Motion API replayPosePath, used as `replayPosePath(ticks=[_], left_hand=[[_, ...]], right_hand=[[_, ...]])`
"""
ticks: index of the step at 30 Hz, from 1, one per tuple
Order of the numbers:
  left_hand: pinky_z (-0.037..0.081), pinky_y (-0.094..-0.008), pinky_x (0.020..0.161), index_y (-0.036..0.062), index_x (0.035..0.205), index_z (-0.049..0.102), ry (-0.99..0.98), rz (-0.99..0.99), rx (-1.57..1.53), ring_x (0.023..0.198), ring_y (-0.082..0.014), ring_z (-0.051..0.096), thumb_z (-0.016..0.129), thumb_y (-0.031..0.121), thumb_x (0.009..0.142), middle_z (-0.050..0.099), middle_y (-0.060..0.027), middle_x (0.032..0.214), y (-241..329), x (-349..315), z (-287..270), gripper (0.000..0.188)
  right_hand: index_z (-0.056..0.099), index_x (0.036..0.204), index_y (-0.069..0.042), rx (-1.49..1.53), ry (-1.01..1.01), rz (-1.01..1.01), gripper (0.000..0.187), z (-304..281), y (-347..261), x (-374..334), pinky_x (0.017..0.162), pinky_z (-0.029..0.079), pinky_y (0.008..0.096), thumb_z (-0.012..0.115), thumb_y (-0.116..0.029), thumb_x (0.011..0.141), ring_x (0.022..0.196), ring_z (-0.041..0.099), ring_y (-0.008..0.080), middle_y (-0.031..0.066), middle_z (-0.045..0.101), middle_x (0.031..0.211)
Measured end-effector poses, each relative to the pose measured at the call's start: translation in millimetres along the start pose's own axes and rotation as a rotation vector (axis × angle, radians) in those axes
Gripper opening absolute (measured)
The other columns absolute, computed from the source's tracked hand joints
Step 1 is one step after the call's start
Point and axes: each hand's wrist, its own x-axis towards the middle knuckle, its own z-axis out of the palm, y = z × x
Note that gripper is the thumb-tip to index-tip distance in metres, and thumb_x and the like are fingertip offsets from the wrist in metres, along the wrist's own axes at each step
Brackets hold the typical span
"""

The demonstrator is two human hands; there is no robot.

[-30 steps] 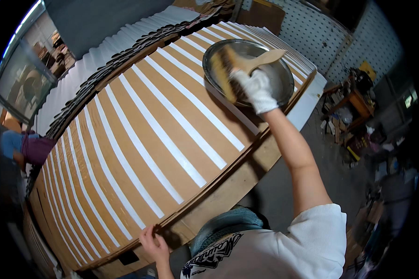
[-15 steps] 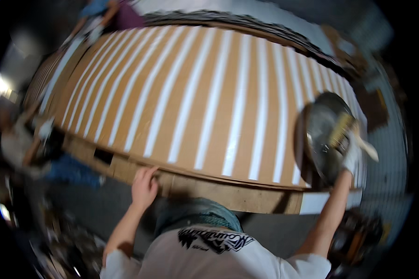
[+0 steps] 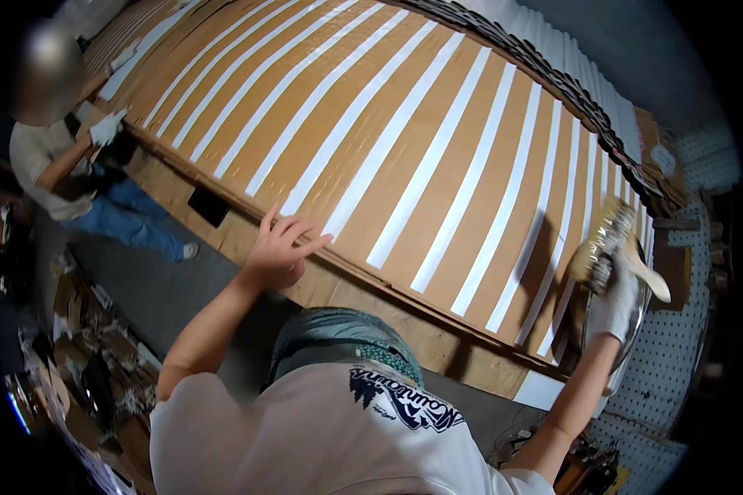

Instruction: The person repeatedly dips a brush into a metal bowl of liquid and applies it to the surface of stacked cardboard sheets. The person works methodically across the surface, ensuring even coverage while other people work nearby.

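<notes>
My right hand (image 3: 617,304), in a whitish glove, grips a wide brush (image 3: 604,241) with a pale wooden handle and yellowish, dark-stained bristles. The brush is held above the right end of a brown cardboard sheet (image 3: 434,208) striped with white bands. A round metal pan (image 3: 639,320) sits beneath this hand, mostly hidden by hand and brush. My bare left hand (image 3: 276,256) is open, fingers spread, at the near edge of the sheet. Whether its fingertips press on the cardboard, I cannot tell.
A co-worker with gloved hands (image 3: 107,129) stands at the far left end of the stack. Dark-edged, stacked sheets (image 3: 545,66) line the far side. Cardboard scraps (image 3: 111,388) lie on the floor at lower left. A perforated light panel (image 3: 664,396) stands at right.
The view has turned. My right hand has lifted the brush out of the pan, which is now largely covered. My left hand's fingers have spread at the sheet's near edge.
</notes>
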Motion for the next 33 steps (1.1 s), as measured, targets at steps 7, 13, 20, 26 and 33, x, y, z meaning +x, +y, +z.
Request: replayPosePath(ticks=[7,13,20,26,33], left_hand=[[0.021,-0.0662,0.115,0.0298,0.126,0.070,-0.026,0.105,-0.060,0.114,-0.0278,0.054,0.064,0.014,0.063,0.059,-0.0055,0.118,-53.7,-8.2,-4.0,0.065],[0.020,-0.0681,0.114,0.0329,0.131,0.067,-0.063,0.152,-0.121,0.118,-0.0232,0.051,0.069,0.021,0.064,0.062,0.0004,0.124,-82.4,-20.4,10.9,0.067],[0.025,-0.0677,0.109,0.0342,0.118,0.071,0.060,0.190,0.046,0.112,-0.0176,0.056,0.061,0.030,0.084,0.060,0.0035,0.114,-92.7,-27.3,35.6,0.036],[0.028,-0.0683,0.106,0.0464,0.138,0.055,0.002,0.225,0.162,0.138,-0.0201,0.034,0.060,0.054,0.093,0.039,0.0024,0.145,-99.4,-54.8,55.0,0.046],[0.026,-0.0709,0.107,0.0490,0.148,0.041,-0.095,0.234,0.312,0.147,-0.0220,0.024,0.055,0.064,0.094,0.031,0.0019,0.154,-99.3,-66.0,52.6,0.058]], right_hand=[[0.077,0.092,0.004,-0.451,-0.404,-0.121,0.029,234.7,37.2,-21.9,0.065,0.051,0.0292,0.081,-0.023,0.081,0.070,0.064,0.0106,0.0095,0.074,0.080],[0.074,0.104,-0.003,-0.615,-0.529,-0.410,0.033,349.6,83.0,-5.8,0.077,0.053,0.0421,0.076,-0.028,0.081,0.084,0.067,0.0331,0.0207,0.070,0.089],[0.069,0.098,-0.007,-0.608,-0.599,-0.366,0.021,429.8,66.2,82.2,0.080,0.054,0.0388,0.077,-0.016,0.080,0.089,0.070,0.0307,0.0145,0.072,0.093],[0.067,0.108,-0.007,-0.721,-0.374,-0.459,0.023,484.8,81.2,251.3,0.082,0.051,0.0296,0.074,-0.011,0.087,0.091,0.068,0.0138,0.0037,0.074,0.094],[0.067,0.117,-0.018,-1.062,0.011,-0.628,0.037,539.0,100.2,359.1,0.088,0.053,0.0400,0.077,-0.034,0.085,0.105,0.067,0.0311,0.0137,0.072,0.109]])
